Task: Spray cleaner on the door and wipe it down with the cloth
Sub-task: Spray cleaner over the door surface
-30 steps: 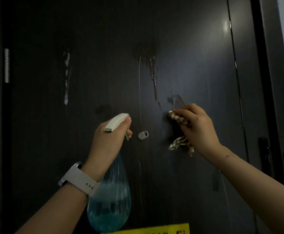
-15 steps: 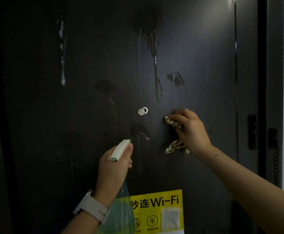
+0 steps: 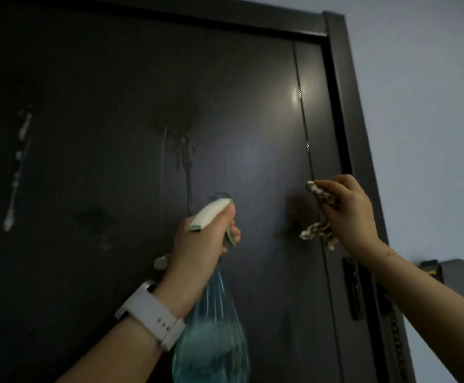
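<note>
Dark door [image 3: 115, 92] fills the view, streaked wet. Left hand [image 3: 197, 250] grips the spray bottle [image 3: 211, 335]; right hand [image 3: 352, 214] clutches the cloth [image 3: 319, 197] near the frame [image 3: 346, 106] edge.

view tilted up, cloth [image 3: 322, 214] now nearer door edge, bottle [image 3: 211, 327] raised

No readable text anywhere right now. The dark door [image 3: 115, 134] shows only drips and smears, and the spray bottle [image 3: 211, 341] carries no legible label or brand.
</note>
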Tool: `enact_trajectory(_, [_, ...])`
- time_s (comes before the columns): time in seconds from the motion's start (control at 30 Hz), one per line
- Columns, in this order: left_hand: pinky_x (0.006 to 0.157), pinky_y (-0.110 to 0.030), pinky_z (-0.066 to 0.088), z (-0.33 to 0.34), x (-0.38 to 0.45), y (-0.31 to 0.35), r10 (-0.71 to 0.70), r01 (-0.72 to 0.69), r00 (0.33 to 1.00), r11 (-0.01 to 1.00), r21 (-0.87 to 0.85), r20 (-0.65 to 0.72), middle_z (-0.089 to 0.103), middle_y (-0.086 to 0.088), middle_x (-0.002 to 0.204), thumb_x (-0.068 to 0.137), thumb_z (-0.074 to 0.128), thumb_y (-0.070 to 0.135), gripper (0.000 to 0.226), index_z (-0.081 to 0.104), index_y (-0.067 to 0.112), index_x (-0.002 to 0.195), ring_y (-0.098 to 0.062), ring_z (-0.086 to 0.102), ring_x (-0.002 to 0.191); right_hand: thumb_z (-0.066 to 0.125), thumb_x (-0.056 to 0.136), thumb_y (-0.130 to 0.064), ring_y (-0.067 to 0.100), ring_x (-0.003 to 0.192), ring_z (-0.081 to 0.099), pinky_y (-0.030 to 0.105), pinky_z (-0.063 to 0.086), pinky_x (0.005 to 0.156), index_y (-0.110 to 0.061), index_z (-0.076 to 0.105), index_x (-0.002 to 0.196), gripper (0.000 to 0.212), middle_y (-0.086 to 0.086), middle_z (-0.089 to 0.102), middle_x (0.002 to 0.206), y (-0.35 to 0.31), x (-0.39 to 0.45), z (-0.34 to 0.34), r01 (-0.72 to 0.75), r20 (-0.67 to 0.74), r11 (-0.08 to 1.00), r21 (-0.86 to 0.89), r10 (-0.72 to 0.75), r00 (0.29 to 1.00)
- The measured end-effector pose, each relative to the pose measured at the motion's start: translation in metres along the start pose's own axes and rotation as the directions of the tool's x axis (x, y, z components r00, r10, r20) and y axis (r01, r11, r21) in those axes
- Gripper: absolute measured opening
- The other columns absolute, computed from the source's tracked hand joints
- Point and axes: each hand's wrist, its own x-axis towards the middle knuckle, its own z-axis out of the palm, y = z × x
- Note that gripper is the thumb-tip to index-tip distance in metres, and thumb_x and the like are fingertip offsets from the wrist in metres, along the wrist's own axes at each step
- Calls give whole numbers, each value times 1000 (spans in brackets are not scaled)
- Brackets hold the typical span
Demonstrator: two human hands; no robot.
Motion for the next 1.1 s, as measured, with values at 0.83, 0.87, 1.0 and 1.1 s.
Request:
enact_trajectory(0.83, [46,-18,43,73,80,32,134,-129,980,991,45,-148,60,-6,58,91,62,31,30,61,11,68,-17,60,53,69,86,-5,18,88,54,26,49,75,-9,68,116,31,4,55,99,57,0,37,-45,10,998,31,45,999])
enact_trajectory(0.87, [43,-15,41,71,73,27,117,-115,984,993,29,-135,61,-7,60,91,62,30,29,62,11,70,-17,60,55,69,86,-4,17,88,54,25,48,75,-9,68,115,30,4,55,99,56,-3,36,-46,10,998,36,46,999])
enact_trajectory(1.0, [46,-21,44,64,41,-2,43,-42,997,999,18,-66,65,-3,60,91,61,30,27,63,14,71,-17,66,61,71,82,1,14,91,53,14,41,78,-9,70,112,31,5,57,101,47,-32,29,-7,-1,998,63,7,1000])
enact_trajectory(1.1, [44,-25,45,66,11,-33,-35,35,999,999,9,11,66,-6,65,92,60,28,24,63,14,72,-19,67,65,71,81,2,16,95,55,14,42,83,-10,69,114,34,5,58,104,42,-63,26,3,26,996,85,-5,1000])
